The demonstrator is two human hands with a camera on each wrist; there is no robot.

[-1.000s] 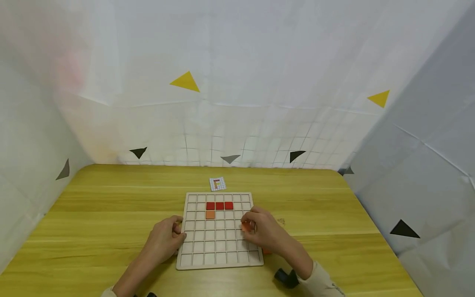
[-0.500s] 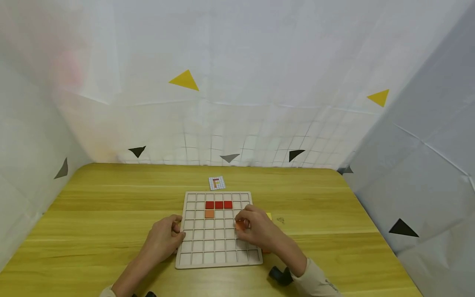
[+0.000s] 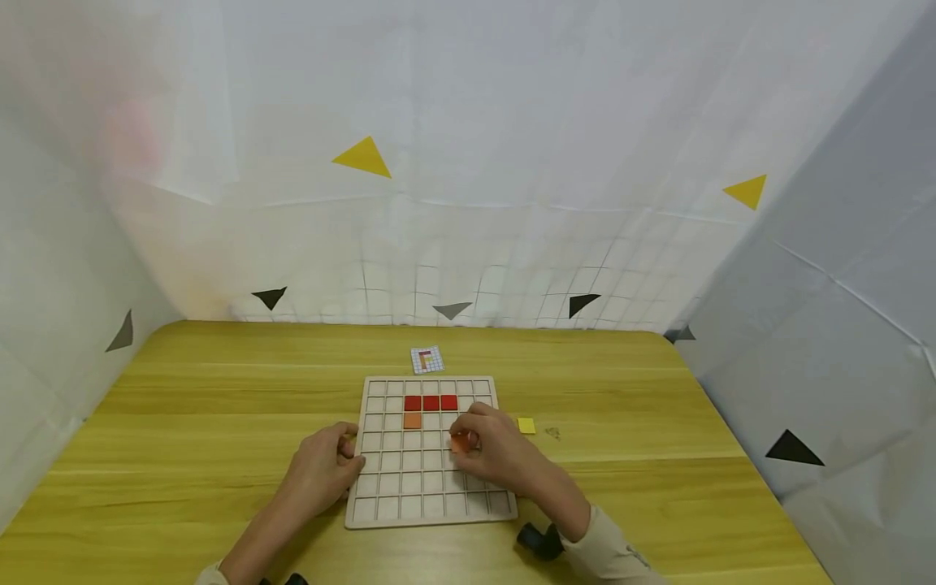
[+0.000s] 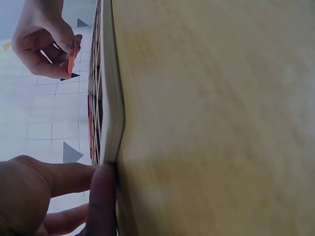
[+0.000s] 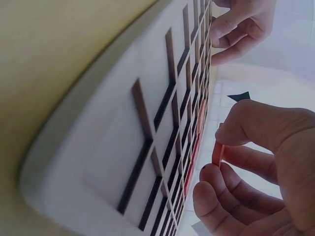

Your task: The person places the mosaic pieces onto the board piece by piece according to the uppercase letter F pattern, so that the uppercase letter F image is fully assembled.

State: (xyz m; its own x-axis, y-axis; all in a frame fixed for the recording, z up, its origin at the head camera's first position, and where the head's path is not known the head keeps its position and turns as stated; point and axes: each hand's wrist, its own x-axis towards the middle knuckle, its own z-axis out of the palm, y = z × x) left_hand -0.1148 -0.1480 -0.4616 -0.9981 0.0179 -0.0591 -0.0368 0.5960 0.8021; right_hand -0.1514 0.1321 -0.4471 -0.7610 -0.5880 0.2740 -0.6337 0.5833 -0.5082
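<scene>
A pale square grid board [image 3: 391, 509] lies on the table. In its upper part sit three red tiles [image 3: 431, 403] in a row, with one orange tile [image 3: 412, 421] below the leftmost. My right hand [image 3: 497, 451] pinches another orange tile [image 3: 459, 443] between thumb and fingers, over the board's right half. In the right wrist view this held tile [image 5: 218, 152] shows edge-on, raised above the grid. My left hand [image 3: 322, 467] holds the board's left edge; in the left wrist view its fingertips meet at the board's rim [image 4: 112, 137].
Behind the board lies a small card [image 3: 426, 360] printed with a coloured grid pattern. A yellow tile [image 3: 526, 426] rests on the wooden table [image 3: 621, 406] to the board's right. A black object [image 3: 539, 540] is by the right wrist. White sheets [image 3: 512, 244] surround the table.
My right hand has moved left over the board with the orange tile. The yellow tile beside the board has come into view. My left hand stays at the board's edge.
</scene>
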